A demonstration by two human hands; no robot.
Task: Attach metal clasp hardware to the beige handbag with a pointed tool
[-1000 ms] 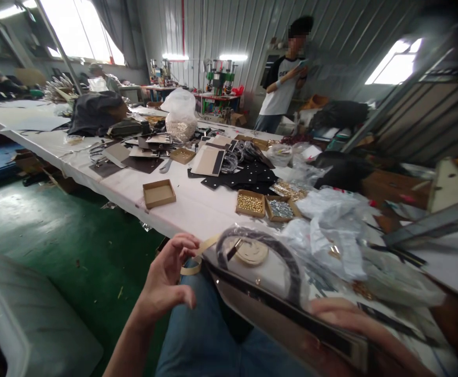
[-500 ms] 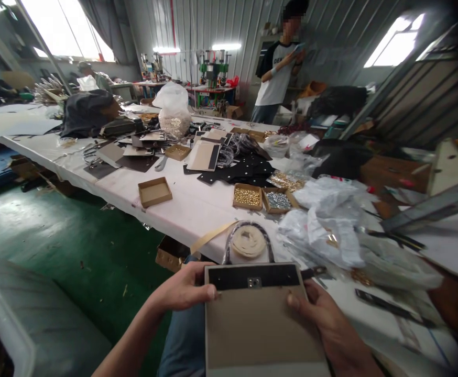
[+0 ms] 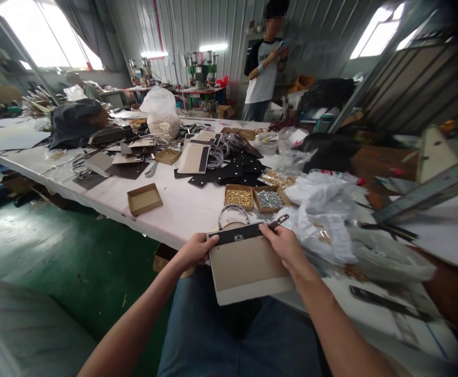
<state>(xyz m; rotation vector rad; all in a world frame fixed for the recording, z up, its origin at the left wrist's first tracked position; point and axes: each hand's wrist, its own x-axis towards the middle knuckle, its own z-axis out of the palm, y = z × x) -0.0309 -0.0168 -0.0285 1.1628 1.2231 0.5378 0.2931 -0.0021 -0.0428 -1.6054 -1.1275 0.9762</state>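
A beige bag panel [image 3: 248,267] with a black strip and a small metal plate along its top is held over my lap, tilted. My left hand [image 3: 195,250] grips its upper left corner, thumb on the front. At the upper right, my right hand [image 3: 286,246] pinches the edge, its fingers mostly hidden behind the panel. A looped handle [image 3: 232,208] rises from the top edge. Beside my right thumb a dark strap end [image 3: 281,220] sticks out. Just beyond are a small box of gold metal pieces [image 3: 239,197] and one of silver pieces [image 3: 269,199].
A shallow cardboard box [image 3: 144,200] sits near the table edge [image 3: 111,212]. Black pieces [image 3: 229,173] and more panels [image 3: 193,157] lie farther back. Plastic bags [image 3: 327,225] crowd the right side. A person [image 3: 262,73] stands beyond the table.
The bag panel has moved away from me towards the table and tilted, with both hands still on it. My right hand now lies along its top edge. The view has shifted slightly right.
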